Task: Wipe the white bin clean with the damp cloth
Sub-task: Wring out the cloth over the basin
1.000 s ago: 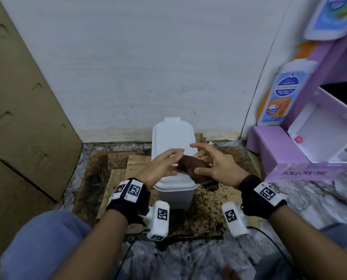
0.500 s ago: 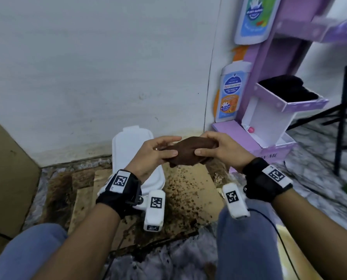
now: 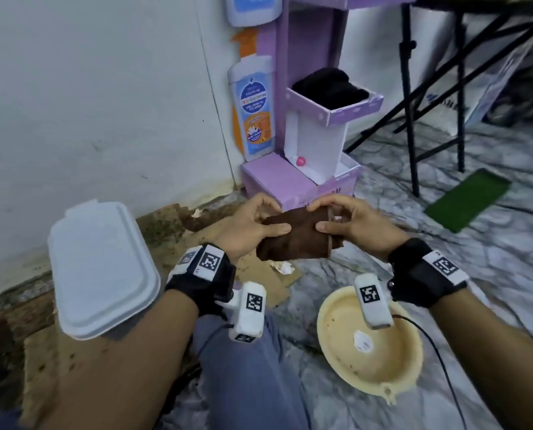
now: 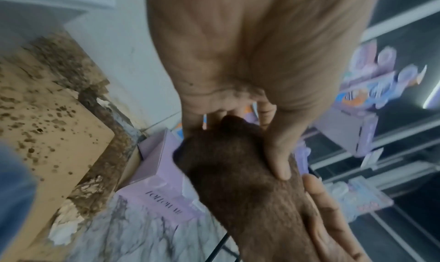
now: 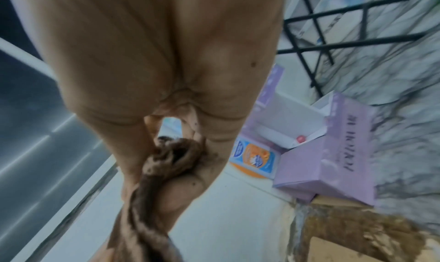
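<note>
The white bin stands with its lid closed at the left, on stained cardboard beside the wall. Both hands hold a folded brown cloth in the air to the right of the bin. My left hand pinches its left end, thumb on top. My right hand pinches the right end. The left wrist view shows the cloth under the left thumb. In the right wrist view the cloth is bunched between the right fingers.
A cream plastic basin sits on the marble floor below my right wrist. A purple cardboard display stand with lotion-bottle cutouts stands against the wall corner. Black folding stand legs and a green mat lie to the right. My blue-trousered knee is in front.
The view has swung right, so the bin now lies at the left and the basin has come into sight. Both hands have carried the cloth away from the bin lid, gripping its ends.
</note>
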Demonstrator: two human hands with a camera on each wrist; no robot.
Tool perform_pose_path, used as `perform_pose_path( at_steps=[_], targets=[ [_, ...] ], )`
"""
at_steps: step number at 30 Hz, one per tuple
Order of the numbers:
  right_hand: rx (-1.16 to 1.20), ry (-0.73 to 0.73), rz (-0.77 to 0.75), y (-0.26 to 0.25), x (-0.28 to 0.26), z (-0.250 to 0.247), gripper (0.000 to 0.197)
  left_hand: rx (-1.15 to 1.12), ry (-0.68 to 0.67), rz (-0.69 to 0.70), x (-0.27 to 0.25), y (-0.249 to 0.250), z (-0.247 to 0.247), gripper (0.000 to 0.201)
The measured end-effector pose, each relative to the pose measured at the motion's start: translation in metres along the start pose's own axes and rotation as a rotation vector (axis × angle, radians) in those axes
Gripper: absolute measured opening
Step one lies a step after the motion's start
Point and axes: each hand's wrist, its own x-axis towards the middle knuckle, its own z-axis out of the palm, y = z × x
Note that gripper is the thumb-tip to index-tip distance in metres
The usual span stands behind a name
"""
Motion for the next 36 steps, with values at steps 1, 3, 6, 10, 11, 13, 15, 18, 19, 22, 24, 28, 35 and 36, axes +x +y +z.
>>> perform_pose_path(
  at_steps=[1,3,6,10,11,13,15,18,19,22,24,28,35,36],
  targets=[
    [-0.013,0.028,0.034,0.012,-0.009,-0.008,0.022,0.037,-0.032,-0.003,0.008,-0.006,0.014,0.028],
    [-0.011,0.075,0.118,0.040,-0.026,-0.023,0.016,0.077,-0.114,-0.030,0.021,-0.021,0.041,0.028],
    [0.005,0.160,0.250,0.086,-0.052,-0.039,0.018,0.104,-0.242,-0.095,0.038,-0.050,0.079,0.028],
    [-0.015,0.234,0.404,0.148,-0.082,-0.045,0.021,0.186,-0.296,-0.160,0.059,-0.104,0.128,0.024],
    [-0.005,0.259,0.437,0.163,-0.088,-0.045,0.022,0.203,-0.305,-0.157,0.065,-0.118,0.141,0.023],
    [0.006,0.302,0.491,0.193,-0.098,-0.046,0.024,0.198,-0.322,-0.171,0.072,-0.144,0.163,0.023],
    [-0.004,0.346,0.541,0.223,-0.106,-0.047,0.027,0.180,-0.338,-0.192,0.080,-0.167,0.183,0.021],
    [-0.045,0.421,0.645,0.260,-0.115,-0.048,0.028,0.185,-0.358,-0.235,0.091,-0.201,0.209,0.029],
    [-0.040,0.449,0.689,0.271,-0.118,-0.048,0.028,0.190,-0.364,-0.269,0.095,-0.212,0.217,0.032],
    [-0.024,0.499,0.779,0.300,-0.122,-0.045,0.028,0.242,-0.394,-0.356,0.106,-0.239,0.237,0.037],
    [-0.032,0.512,0.833,0.320,-0.123,-0.043,0.029,0.298,-0.425,-0.376,0.113,-0.256,0.248,0.039],
    [-0.064,0.480,0.935,0.354,-0.120,-0.037,0.036,0.447,-0.498,-0.371,0.126,-0.290,0.266,0.043],
    [-0.104,0.375,1.107,0.400,-0.110,-0.027,0.046,0.632,-0.655,-0.379,0.133,-0.345,0.280,0.061],
    [-0.096,0.357,1.122,0.403,-0.109,-0.027,0.046,0.620,-0.682,-0.383,0.134,-0.352,0.280,0.065]
  ],
)
